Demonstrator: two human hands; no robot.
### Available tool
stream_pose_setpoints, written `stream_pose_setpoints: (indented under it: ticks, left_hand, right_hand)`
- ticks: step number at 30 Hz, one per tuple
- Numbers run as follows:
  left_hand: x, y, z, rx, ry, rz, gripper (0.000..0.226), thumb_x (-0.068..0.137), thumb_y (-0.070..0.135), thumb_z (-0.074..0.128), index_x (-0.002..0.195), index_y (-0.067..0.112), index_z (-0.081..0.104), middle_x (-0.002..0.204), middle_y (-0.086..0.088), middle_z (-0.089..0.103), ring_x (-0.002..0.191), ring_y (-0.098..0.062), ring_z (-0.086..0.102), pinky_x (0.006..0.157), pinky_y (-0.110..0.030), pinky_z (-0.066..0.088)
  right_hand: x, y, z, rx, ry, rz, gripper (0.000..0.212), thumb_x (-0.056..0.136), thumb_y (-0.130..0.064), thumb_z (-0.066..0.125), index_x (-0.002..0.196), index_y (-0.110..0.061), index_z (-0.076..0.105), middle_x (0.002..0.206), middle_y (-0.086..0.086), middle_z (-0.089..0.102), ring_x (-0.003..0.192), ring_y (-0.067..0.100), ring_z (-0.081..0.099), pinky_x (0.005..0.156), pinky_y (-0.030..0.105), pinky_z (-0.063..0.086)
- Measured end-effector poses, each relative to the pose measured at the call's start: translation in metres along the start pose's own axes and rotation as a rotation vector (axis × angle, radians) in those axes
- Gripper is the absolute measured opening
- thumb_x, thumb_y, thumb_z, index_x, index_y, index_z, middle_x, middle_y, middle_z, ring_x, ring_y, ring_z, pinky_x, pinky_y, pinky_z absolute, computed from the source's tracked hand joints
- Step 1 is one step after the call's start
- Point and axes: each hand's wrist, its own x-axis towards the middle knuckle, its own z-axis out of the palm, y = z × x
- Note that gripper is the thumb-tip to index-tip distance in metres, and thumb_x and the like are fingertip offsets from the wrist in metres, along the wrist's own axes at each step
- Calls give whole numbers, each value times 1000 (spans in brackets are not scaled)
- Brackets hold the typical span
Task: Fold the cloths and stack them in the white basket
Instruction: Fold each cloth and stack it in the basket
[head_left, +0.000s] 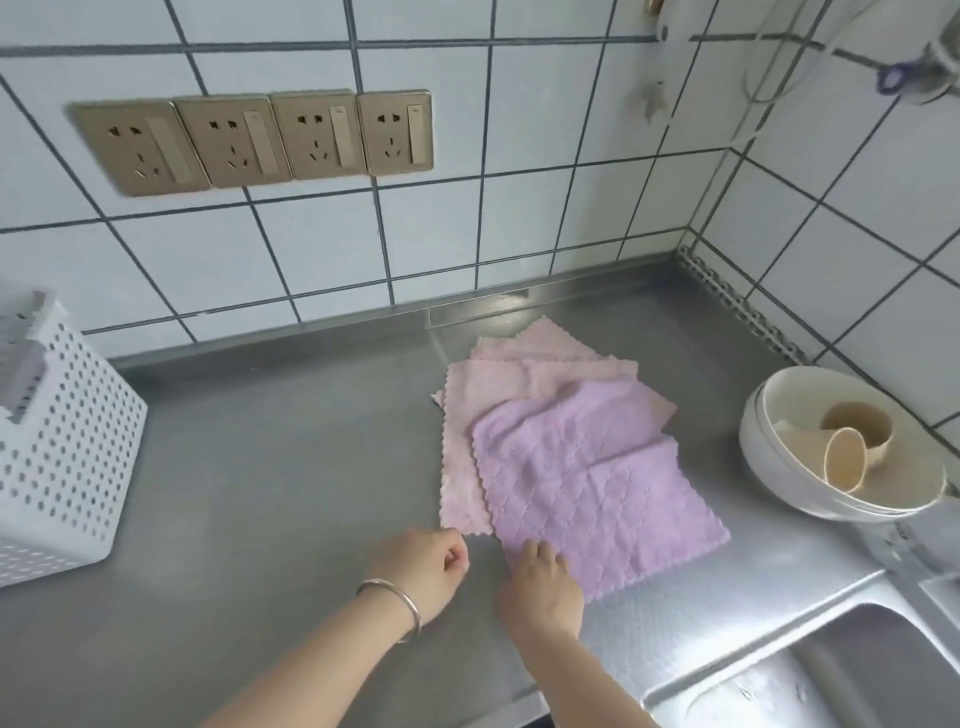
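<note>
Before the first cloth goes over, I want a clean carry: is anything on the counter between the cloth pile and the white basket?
Nothing visible: bare steel counter lies between the purple quilted cloth and the white perforated plastic basket.

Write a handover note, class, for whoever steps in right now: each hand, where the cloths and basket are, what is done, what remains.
Left hand: loosely curled at the pile's near edge, holding nothing clearly.
Right hand: on the near corner of the purple cloth.
Purple cloth lies unfolded on the pink cloths, mid-counter. Basket stands far left; no cloth shows in it.
Done: nothing folded.
Left: fold each cloth, stack all in the basket.
</note>
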Motion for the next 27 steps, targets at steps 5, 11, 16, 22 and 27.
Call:
stream_pose_setpoints:
  ticks: [5, 11, 16, 22, 27]
  left_hand:
    - [2, 2, 8, -23, -41, -60, 28, 86, 30, 48, 61, 37, 42, 90, 13, 69, 89, -12, 63, 76, -24, 48]
    - [4, 11, 4, -44, -19, -29, 11, 90, 29, 48, 97, 34, 54, 100, 13, 65, 96, -12, 61, 79, -23, 46]
    - [11, 24, -1, -13, 140, 112, 48, 88, 26, 52, 134, 30, 37, 130, 8, 41, 115, -15, 47, 90, -22, 37]
    - [26, 52, -29, -140, 275, 284, 15, 82, 25, 55, 97, 20, 55, 111, 2, 57, 113, -20, 47, 88, -22, 34]
    - [12, 49, -81, -414, 538, 223, 27, 82, 35, 49, 90, 14, 64, 90, 1, 63, 87, -14, 53, 62, -18, 28]
  right_hand:
    - [7, 16, 10, -56, 65, 6, 26, 94, -15, 38, 120, -13, 40, 120, 2, 45, 113, 21, 46, 81, 29, 46]
    - [12, 36, 4, -82, 196, -76, 39, 30, -4, 87, 59, -10, 62, 57, 6, 56, 51, 26, 57, 40, 32, 42]
    - [17, 33, -38, 60, 395, -256, 38, 36, 1, 83, 61, -21, 64, 61, -5, 58, 55, 22, 58, 51, 25, 33]
    - [13, -1, -126, 183, 556, -573, 22, 65, -14, 39, 57, -24, 56, 64, -13, 57, 59, 17, 53, 51, 24, 36]
    - [-8, -48, -198, 199, 416, -737, 18, 78, -9, 49, 79, -17, 65, 73, -10, 61, 70, 16, 56, 53, 24, 40]
